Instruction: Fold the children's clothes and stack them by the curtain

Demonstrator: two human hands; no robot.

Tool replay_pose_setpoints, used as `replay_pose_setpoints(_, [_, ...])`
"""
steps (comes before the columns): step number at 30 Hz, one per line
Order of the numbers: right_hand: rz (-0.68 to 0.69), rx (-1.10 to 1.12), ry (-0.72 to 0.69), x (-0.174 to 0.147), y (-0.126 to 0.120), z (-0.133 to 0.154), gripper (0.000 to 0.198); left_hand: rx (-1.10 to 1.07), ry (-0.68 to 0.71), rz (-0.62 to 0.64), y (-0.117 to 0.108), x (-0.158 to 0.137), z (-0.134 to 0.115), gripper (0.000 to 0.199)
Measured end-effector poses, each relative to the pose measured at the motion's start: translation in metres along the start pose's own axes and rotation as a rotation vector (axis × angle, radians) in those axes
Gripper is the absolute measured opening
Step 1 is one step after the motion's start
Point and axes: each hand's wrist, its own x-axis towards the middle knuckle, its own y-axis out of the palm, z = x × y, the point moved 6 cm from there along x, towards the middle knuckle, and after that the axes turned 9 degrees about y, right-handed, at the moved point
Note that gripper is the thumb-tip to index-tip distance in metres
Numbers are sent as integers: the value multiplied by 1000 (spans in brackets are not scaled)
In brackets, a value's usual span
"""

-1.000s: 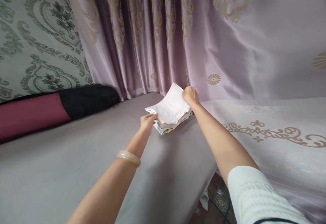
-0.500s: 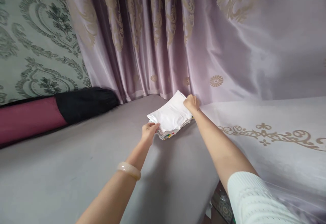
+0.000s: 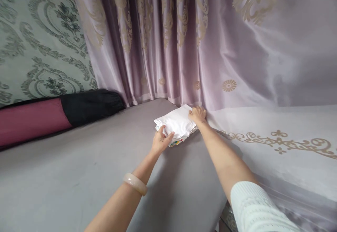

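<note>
A small stack of thin, glossy white pieces (image 3: 176, 121) lies on the grey covered surface (image 3: 105, 175), close to the curtain. Its edges are uneven, and coloured print peeks out at the near lower side; whether the pieces are cloth or soft packets I cannot tell. My left hand (image 3: 161, 141), with a pale bangle (image 3: 135, 184) on that arm, touches the near left corner, thumb and finger apart. At the far right edge, my right hand (image 3: 198, 115) has its thumb on top and its fingers bent over the side, closed on the stack.
Behind the stack hangs a shiny lilac curtain (image 3: 181, 66) with gold patterns. A long black and maroon padded roll (image 3: 65, 114) lies along the patterned wall (image 3: 52, 45) on the left. The grey surface drops off at its right edge near my right sleeve (image 3: 258, 207).
The stack's far right corner has lowered and the stack lies flatter. My left thumb and finger have spread apart at its near corner. My right hand has moved slightly down.
</note>
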Motion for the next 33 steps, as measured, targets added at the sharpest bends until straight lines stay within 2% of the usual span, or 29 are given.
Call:
replay_pose_setpoints(4, [81, 9, -22, -5, 23, -6, 48, 186, 54, 4, -4, -5, 1, 76])
replay_pose_setpoints(8, [107, 15, -7, -6, 33, -12, 52, 190, 50, 71, 1, -4, 10, 81])
replay_pose_setpoints(14, [130, 18, -21, -13, 23, -5, 52, 23, -44, 161, 0, -3, 16, 84])
replay_pose_setpoints(18, [117, 41, -77, -43, 19, 20, 58, -130, -103, 130, -15, -14, 17, 84])
replay_pose_setpoints(21, [97, 65, -177, -73, 23, 41, 60, -194, -181, 44, -38, -30, 21, 77])
replay_pose_setpoints(24, [76, 64, -208, -94, 26, 51, 59, -256, -231, -84, -73, -46, 26, 65])
replay_pose_setpoints(27, [24, 98, -189, -110, 17, 60, 57, -341, -188, -250, -117, -59, 25, 55])
replay_pose_setpoints(29, [-5, 198, -250, -132, 5, 77, 54, -407, -120, -399, -149, -66, 18, 50])
replay_pose_setpoints(30, [24, 294, -313, -149, 1, 89, 49, -450, -79, -483, -165, -69, 12, 46])
replay_pose_setpoints(31, [123, 418, -385, -169, 0, 103, 45, -505, -29, -560, -181, -72, 4, 42])
replay_pose_setpoints(32, [280, 561, -451, -194, 1, 119, 41, -572, 24, -633, -195, -75, -5, 36])
replay_pose_setpoints(33, [511, 702, -533, -224, 5, 136, 38, -648, 86, -702, -210, -77, -16, 30])
